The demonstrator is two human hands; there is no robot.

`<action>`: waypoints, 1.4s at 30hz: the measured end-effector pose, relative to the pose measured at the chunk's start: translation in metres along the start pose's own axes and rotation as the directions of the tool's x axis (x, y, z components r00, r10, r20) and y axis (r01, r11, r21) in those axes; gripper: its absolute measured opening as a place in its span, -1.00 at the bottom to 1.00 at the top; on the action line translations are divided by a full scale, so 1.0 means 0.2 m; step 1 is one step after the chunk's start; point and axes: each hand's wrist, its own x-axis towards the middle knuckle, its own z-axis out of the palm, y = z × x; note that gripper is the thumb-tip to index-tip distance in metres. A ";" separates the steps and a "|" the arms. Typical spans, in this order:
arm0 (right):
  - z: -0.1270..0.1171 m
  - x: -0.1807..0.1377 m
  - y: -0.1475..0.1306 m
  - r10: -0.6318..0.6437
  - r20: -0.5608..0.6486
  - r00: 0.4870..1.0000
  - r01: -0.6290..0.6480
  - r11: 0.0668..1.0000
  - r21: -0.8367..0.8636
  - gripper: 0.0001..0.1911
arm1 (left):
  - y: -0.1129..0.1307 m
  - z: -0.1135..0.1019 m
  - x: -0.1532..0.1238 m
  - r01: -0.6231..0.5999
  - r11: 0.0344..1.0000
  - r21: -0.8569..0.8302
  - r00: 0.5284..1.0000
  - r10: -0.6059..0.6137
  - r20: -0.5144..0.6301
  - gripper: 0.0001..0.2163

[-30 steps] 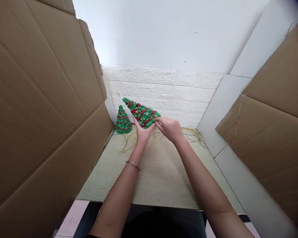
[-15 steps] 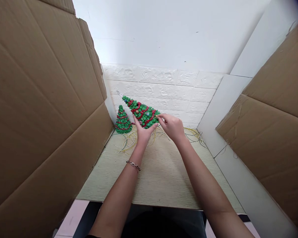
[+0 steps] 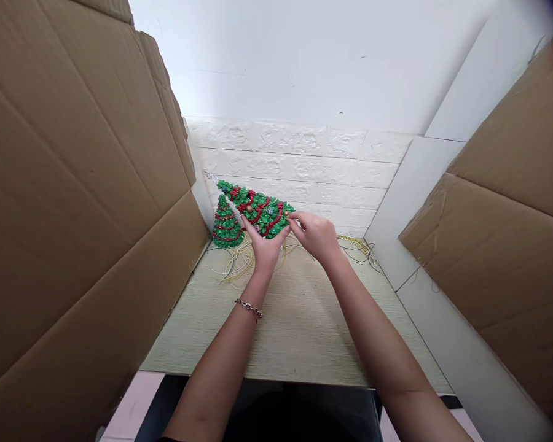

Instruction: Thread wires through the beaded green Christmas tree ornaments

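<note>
A green Christmas tree figurine [image 3: 262,212], trimmed with red garlands, bows and gold balls, is held up at a tilt, its clear tip pointing to the upper left. Wrapped round its underside is my left hand [image 3: 266,244], thumb and fingers apart on either side of it. My right hand [image 3: 317,236] is pinched at the tree's lower right end, thumb against forefinger. Whatever lies between those fingertips is too small to make out. Just left of the held tree, a smaller Christmas tree figurine [image 3: 227,228] with red garlands stands upright on the table.
Loose yellow, white and dark wires [image 3: 239,261] lie along the back of the pale wooden table [image 3: 304,337], with more at the back right. Cardboard panels [image 3: 83,202] wall in the left and right. Behind rises a white brick-patterned wall [image 3: 299,140].
The held tree has tipped closer to level, its tip swinging left and down in front of the wall. My right hand has shifted slightly left with its end, still pinched.
</note>
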 end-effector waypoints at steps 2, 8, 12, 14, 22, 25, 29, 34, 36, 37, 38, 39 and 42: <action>0.01 0.00 0.00 0.005 -0.013 1.000 -0.005 1.000 -0.001 -0.72 | 0.01 0.00 -0.01 -0.008 1.000 0.010 1.000 0.008 0.005 0.13; 0.00 0.00 0.00 0.038 -0.030 0.999 -0.038 0.999 -0.002 -0.70 | 0.03 0.01 -0.02 0.003 1.000 0.015 1.000 -0.003 0.005 0.12; 0.00 -0.01 -0.02 0.052 -0.021 0.998 -0.052 0.999 0.013 -0.71 | 0.03 0.01 -0.02 0.013 1.000 0.002 1.000 -0.013 0.006 0.14; -0.01 -0.01 -0.03 0.049 -0.017 0.999 -0.049 0.999 0.021 -0.72 | 0.03 0.01 -0.02 0.019 1.000 -0.004 1.000 -0.019 0.010 0.15; 0.01 -0.01 -0.01 0.065 -0.008 0.998 -0.065 0.998 0.005 -0.72 | 0.00 0.02 -0.03 0.067 0.998 0.004 0.997 -0.067 0.028 0.17; 0.02 -0.01 0.00 0.052 0.000 0.999 -0.052 0.999 0.009 -0.72 | 0.01 0.02 -0.03 0.089 0.996 -0.002 0.996 -0.089 0.029 0.15; 0.01 -0.01 -0.01 0.020 0.034 0.999 -0.020 1.000 0.016 -0.71 | 0.03 0.01 -0.02 0.112 0.994 -0.016 0.994 -0.112 0.018 0.13; 0.00 -0.02 -0.03 0.054 0.037 0.998 -0.056 0.996 0.064 -0.67 | 0.02 0.01 -0.02 0.084 0.996 0.001 0.996 -0.084 0.004 0.12; -0.01 -0.03 -0.03 0.067 0.034 0.997 -0.069 0.996 0.063 -0.67 | 0.01 0.01 -0.02 0.063 0.998 -0.003 0.998 -0.063 0.009 0.13; -0.01 -0.02 -0.04 0.072 0.034 0.997 -0.074 0.995 0.059 -0.67 | 0.00 0.01 -0.02 0.050 0.999 -0.012 0.999 -0.050 0.012 0.14; -0.01 -0.02 -0.04 0.074 0.035 0.997 -0.076 0.996 0.056 -0.68 | 0.00 0.02 -0.02 0.037 0.999 -0.022 0.999 -0.037 0.017 0.14; -0.02 -0.02 -0.04 0.075 0.039 0.996 -0.077 0.996 0.052 -0.68 | 0.00 0.02 -0.02 0.025 0.999 -0.029 0.999 -0.024 0.021 0.15; -0.03 -0.02 -0.04 0.063 0.073 0.995 -0.066 0.997 0.042 -0.68 | 0.00 0.02 -0.03 -0.005 1.000 -0.016 0.999 0.005 0.034 0.15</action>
